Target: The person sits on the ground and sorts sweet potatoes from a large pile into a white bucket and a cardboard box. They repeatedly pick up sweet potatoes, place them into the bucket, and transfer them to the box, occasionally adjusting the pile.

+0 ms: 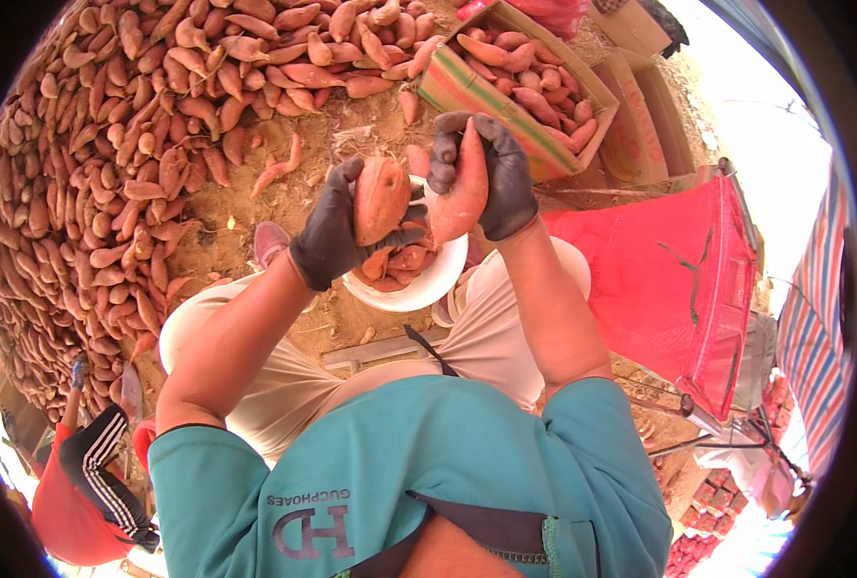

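Note:
My left hand (349, 224), in a black glove, grips a thick, blunt sweet potato (381, 201). In my right hand (497, 173), also black-gloved, is a longer sweet potato (464, 191) with a tapered tip pointing away from me. Both are held up side by side above a white bucket (439, 292) between my knees. Several sweet potatoes (405, 261) lie inside the bucket, partly hidden by my left hand. A large heap of sweet potatoes (125, 144) spreads over the ground ahead and to the left.
An open cardboard box (501, 137) full of sweet potatoes stands ahead right, beside another carton (634, 123). A red mesh sack (659, 274) hangs on a metal frame at my right. Another person (89, 491) in red sits at the far left by the heap.

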A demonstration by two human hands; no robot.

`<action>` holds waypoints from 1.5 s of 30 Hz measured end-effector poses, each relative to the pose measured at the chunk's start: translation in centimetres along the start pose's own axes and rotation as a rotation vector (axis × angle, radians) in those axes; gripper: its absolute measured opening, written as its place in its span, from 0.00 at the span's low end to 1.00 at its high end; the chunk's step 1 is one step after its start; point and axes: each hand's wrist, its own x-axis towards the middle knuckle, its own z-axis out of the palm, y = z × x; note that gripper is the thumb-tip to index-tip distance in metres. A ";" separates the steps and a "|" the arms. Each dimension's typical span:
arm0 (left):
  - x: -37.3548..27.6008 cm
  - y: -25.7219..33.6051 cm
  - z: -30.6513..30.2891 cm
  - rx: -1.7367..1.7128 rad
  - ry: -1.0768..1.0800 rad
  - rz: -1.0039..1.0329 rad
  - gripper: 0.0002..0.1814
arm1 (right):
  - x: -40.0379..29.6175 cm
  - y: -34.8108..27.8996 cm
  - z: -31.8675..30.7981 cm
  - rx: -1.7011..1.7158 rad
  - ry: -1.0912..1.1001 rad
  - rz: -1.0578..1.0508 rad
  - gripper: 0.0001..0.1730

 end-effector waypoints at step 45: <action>1.6 1.2 2.0 0.027 0.077 0.211 0.35 | 1.8 2.6 -0.9 -0.624 0.314 0.197 0.18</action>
